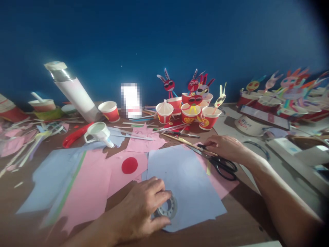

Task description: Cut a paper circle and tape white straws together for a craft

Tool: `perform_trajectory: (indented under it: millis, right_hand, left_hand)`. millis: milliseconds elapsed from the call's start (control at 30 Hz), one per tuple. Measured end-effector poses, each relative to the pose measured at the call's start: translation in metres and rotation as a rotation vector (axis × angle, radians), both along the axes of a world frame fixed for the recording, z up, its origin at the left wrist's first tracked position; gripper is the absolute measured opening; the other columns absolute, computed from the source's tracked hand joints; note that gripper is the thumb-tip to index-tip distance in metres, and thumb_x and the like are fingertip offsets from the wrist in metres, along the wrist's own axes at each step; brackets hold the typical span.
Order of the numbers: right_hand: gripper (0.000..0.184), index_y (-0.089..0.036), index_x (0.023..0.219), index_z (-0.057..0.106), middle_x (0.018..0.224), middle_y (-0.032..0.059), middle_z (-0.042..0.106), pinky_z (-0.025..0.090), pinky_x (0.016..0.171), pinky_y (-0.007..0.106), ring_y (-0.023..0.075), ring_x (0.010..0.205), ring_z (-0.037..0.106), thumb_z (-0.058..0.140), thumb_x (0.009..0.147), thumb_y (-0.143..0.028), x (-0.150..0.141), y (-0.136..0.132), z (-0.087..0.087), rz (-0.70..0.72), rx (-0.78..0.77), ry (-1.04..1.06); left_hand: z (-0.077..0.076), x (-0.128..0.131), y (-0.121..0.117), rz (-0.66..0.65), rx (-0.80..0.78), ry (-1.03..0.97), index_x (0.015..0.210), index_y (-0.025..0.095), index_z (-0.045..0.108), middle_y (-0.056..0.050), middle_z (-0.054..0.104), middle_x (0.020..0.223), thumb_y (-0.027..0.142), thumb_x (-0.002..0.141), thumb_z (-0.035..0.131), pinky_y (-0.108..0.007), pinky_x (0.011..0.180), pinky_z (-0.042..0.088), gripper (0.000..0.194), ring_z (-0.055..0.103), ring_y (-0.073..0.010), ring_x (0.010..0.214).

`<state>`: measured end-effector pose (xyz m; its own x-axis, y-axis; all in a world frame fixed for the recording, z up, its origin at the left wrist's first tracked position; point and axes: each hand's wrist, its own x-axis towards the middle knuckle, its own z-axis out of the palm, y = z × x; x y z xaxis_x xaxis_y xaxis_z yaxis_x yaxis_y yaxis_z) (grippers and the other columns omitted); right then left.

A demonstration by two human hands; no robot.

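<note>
Your left hand (144, 206) pins the round template (167, 208) on uncut blue paper (185, 171); your right hand (223, 147) grips only a pencil (191, 145) beside the scissors (223, 166).

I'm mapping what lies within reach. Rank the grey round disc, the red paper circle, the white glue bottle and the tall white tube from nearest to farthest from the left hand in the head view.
From the left hand:
1. grey round disc, under its fingertips.
2. red paper circle, just beyond, on pink paper.
3. white glue bottle, farther back, left.
4. tall white tube, rearmost, leaning by the wall.

A pale blue paper sheet (185, 178) is seen; left of it, pink paper (89, 185) with a red disc (129, 165). Black-handled scissors (223, 167) are seen right of it; red-and-yellow patterned cups (190, 115) behind.
</note>
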<state>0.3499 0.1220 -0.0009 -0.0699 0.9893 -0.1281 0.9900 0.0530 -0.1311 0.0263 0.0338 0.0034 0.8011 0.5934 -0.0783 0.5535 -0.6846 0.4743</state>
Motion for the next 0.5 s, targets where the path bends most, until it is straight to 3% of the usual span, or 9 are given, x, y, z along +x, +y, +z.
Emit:
perform_trajectory:
  millis: [267,500]
  right_hand:
    - [0.026,-0.032,0.096,0.067,0.103,-0.0022,0.069,0.042,0.066,0.029,0.0213,0.084,0.064,0.044,0.083,-0.035,-0.016,-0.005,0.001,0.034,0.104,0.015]
    - [0.022,-0.027,0.093,0.068,0.098,0.0021,0.069,0.041,0.060,0.028,0.0223,0.081,0.064,0.049,0.082,-0.031,-0.023,-0.009,0.000,0.091,0.180,0.043]
  left_hand:
    - [0.002,0.000,-0.001,0.007,0.002,0.017,0.094,0.019,0.057,-0.002,0.052,0.091,0.037,0.077,0.066,-0.028,0.067,0.037,0.026,0.049,-0.0172,0.082]
    - [0.004,0.001,-0.001,-0.004,0.017,0.034,0.094,0.019,0.058,-0.002,0.053,0.090,0.039,0.076,0.067,-0.028,0.066,0.037,0.028,0.050,-0.0170,0.081]
